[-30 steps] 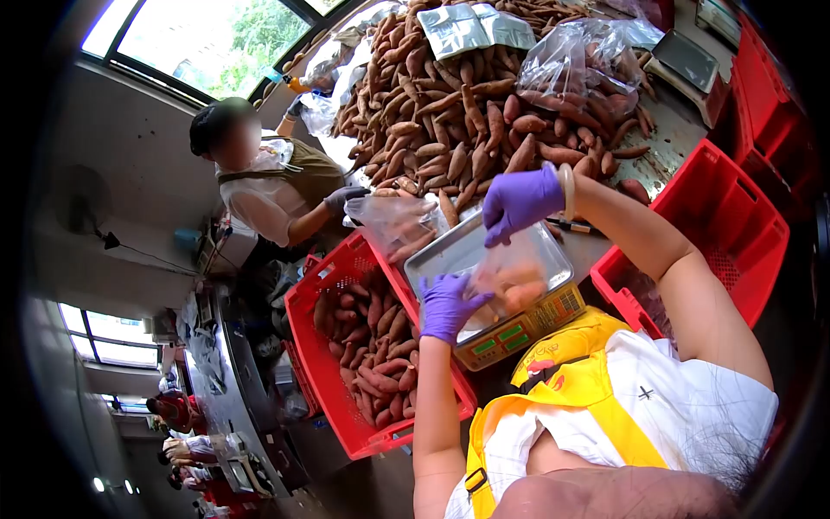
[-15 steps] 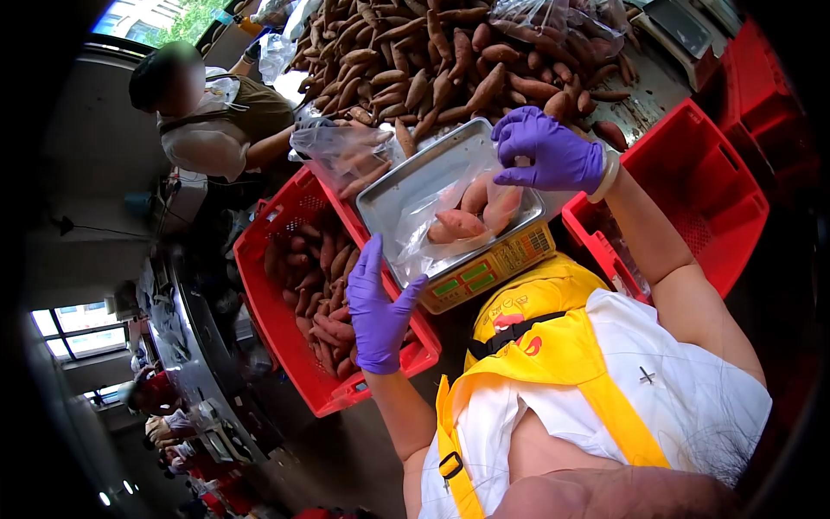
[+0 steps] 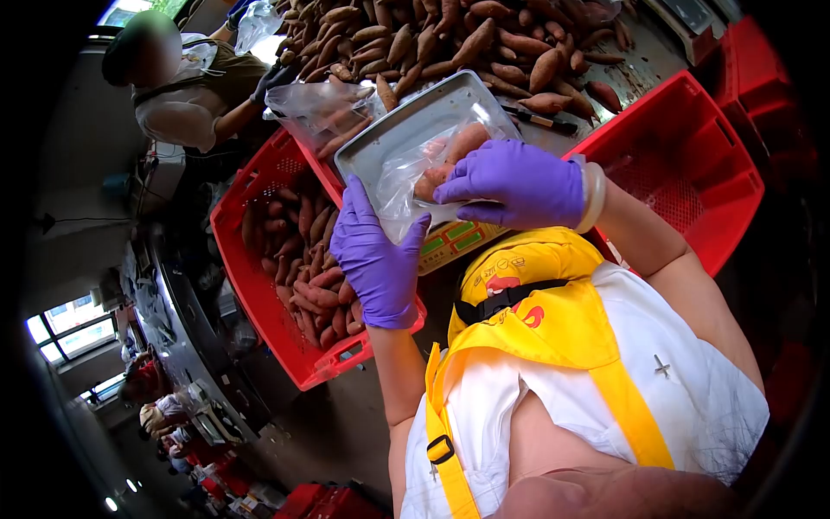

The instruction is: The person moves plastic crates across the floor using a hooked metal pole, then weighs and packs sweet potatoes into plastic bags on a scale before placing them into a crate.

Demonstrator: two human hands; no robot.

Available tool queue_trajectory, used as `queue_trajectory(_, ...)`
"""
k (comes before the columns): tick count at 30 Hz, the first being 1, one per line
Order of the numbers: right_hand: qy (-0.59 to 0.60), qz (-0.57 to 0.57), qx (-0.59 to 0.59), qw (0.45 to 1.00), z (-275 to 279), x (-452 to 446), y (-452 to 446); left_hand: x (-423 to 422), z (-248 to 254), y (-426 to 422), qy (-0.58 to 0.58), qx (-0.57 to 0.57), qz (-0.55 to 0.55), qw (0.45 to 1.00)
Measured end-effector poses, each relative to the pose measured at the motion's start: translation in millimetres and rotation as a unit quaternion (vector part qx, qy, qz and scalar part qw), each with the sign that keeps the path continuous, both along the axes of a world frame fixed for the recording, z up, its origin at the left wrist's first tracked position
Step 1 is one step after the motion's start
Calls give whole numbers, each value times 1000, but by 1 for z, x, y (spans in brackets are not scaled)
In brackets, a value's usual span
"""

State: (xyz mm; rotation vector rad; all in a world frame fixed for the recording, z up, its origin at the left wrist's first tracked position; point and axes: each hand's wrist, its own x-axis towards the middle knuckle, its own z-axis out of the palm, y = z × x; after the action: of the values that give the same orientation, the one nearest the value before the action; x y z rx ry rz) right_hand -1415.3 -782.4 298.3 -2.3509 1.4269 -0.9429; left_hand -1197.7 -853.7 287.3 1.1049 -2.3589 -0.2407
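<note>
A clear plastic bag (image 3: 398, 186) with several sweet potatoes (image 3: 468, 143) in it lies on the metal tray (image 3: 372, 145) of a yellow scale (image 3: 454, 246). My right hand (image 3: 523, 186), in a purple glove, reaches over the bag's near right side, its fingers curled against the bag and sweet potatoes; the fingertips are partly hidden. At the tray's left edge, my left hand (image 3: 376, 259), also gloved, is beside the bag's open end, with thumb and fingers apart and nothing held.
A red crate (image 3: 259, 337) of sweet potatoes stands at left, another red crate (image 3: 735, 208) at right. Beyond the scale lie a sweet potato pile (image 3: 415, 35) and a black-handled tool (image 3: 549, 121). A co-worker (image 3: 186, 95) reaches near a second bag (image 3: 316, 112) at upper left.
My right hand has come down from above the tray's right side onto the bag. My left hand stays spread by the tray's left edge. The whole view has shifted.
</note>
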Motion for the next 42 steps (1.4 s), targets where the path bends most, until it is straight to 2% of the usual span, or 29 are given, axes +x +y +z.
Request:
queue_trajectory(2, 72, -36, 146, 986, -18, 3, -10, 11, -18, -6, -38, 20, 25, 999)
queue_trajectory(3, 74, -35, 144, 986, -22, 7, -19, 17, -26, -9, -76, 38, 51, 995)
queue_trajectory(5, 180, -169, 220, 944, -28, 17, -36, 23, -29, -9, -23, 68, 45, 996)
queue_trajectory(6, 180, -172, 215, 944, -39, 19, -38, 24, -31, -9, 94, 190, 20, 977)
queue_trajectory(8, 43, -187, 191, 963, -69, 21, -45, 24, -32, -7, 292, 414, -10, 862)
queue_trajectory(9, 44, -186, 243, 951, -75, 24, -55, 18, -20, -3, 353, 474, -27, 806)
queue_trajectory(10, 31, -171, 220, 960, -100, 25, -63, 16, -16, -2, 377, 482, -33, 790)
queue_trajectory(12, 107, -187, 242, 946, -123, 31, -76, 17, -20, -5, 432, 489, -55, 756)
queue_trajectory(14, 46, -228, 266, 935, -113, 25, -67, 23, -34, -11, 480, 502, -64, 716)
queue_trajectory(16, 8, -254, 252, 934, -109, 7, -57, 31, -47, -18, 548, 556, -35, 624)
queue_trajectory(17, -120, -190, 306, 925, -112, -5, -57, 35, -56, -23, 568, 582, -8, 582)
queue_trajectory(18, -244, -117, 353, 895, -115, -14, -59, 36, -63, -27, 575, 582, -12, 575)
queue_trajectory(19, -357, -91, 407, 836, -82, -18, -50, 38, -67, -27, 576, 593, -13, 563)
queue_trajectory(21, -451, -121, 312, 827, -79, -12, -52, 36, -71, -25, 579, 599, -15, 553)
queue_trajectory(23, -504, -43, 306, 807, -35, 18, -59, 33, -85, -25, 574, 607, -36, 548)
queue_trajectory(24, -485, -19, 228, 844, -40, 43, -74, 28, -91, -24, 583, 617, -30, 528)
queue_trajectory(25, -414, 39, 243, 876, -22, 63, -79, 27, -100, -25, 589, 627, -23, 510)
queue_trajectory(26, -367, 82, 184, 908, -5, 83, -76, 43, -146, -36, 572, 611, -56, 544)
queue_trajectory(27, -300, 90, 204, 927, -1, 97, -78, 39, -135, -30, 570, 610, -52, 547)
queue_trajectory(28, -317, 96, 178, 927, 20, 100, -66, 26, -111, -19, 532, 506, -29, 678)
queue_trajectory(30, -334, 77, 30, 939, 27, 84, -56, 15, -48, -11, 422, 479, -63, 767)
queue_trajectory(31, -257, 1, -102, 961, 19, 69, -54, 31, -60, -13, 393, 430, -42, 812)
queue_trajectory(32, -209, -63, -118, 969, 31, 48, -41, 36, -60, -16, 371, 409, -5, 834)
queue_trajectory(34, -264, -152, -44, 952, 31, 8, -19, 37, -41, -9, 394, 349, 24, 850)
queue_trajectory(35, -260, -201, -92, 940, 22, -6, -13, 43, -39, -10, 395, 343, 36, 851)
queue_trajectory(37, -303, -269, -45, 913, 19, -22, 11, 49, -25, -6, 373, 300, 57, 876)
queue_trajectory(39, -297, -300, -55, 905, 8, -28, 26, 46, -8, 3, 364, 268, 60, 890)
queue_trajectory(40, -223, -315, -83, 919, 0, -35, 28, 44, -5, 6, 367, 269, 54, 889)
queue_trajectory(42, -200, -328, -91, 919, -11, -26, 30, 34, 2, 12, 332, 250, 48, 908)
